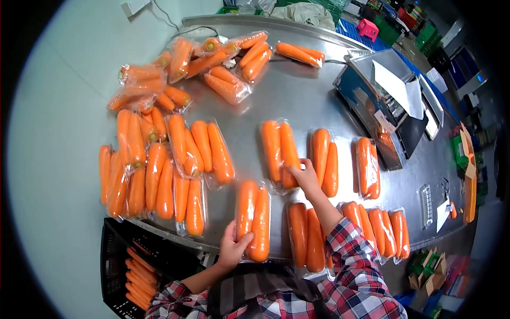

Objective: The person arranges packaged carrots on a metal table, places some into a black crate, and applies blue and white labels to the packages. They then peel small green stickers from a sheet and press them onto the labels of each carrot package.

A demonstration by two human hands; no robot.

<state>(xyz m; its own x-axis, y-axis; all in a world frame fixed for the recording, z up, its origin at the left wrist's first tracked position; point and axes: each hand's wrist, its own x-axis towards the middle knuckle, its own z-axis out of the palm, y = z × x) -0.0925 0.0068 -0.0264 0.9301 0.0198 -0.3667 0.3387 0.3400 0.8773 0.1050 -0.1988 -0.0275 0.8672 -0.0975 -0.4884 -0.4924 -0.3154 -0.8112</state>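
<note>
Clear packs of orange carrots lie all over a steel table [297, 95]. My left hand [232, 246] grips the near end of a two-carrot pack [254, 219] at the table's front edge. My right hand [304, 175] reaches forward, its fingers on the near end of another two-carrot pack [280, 151] in the middle. Beside it lie more packs [325, 161], [367, 166]. Under my right forearm sits a further pack [306, 234].
A heap of carrot packs [159, 170] fills the table's left side, with more at the far end [228, 64]. A weighing scale with a label printer [390, 101] stands at the right. A black crate of loose carrots [135, 276] sits below the front edge.
</note>
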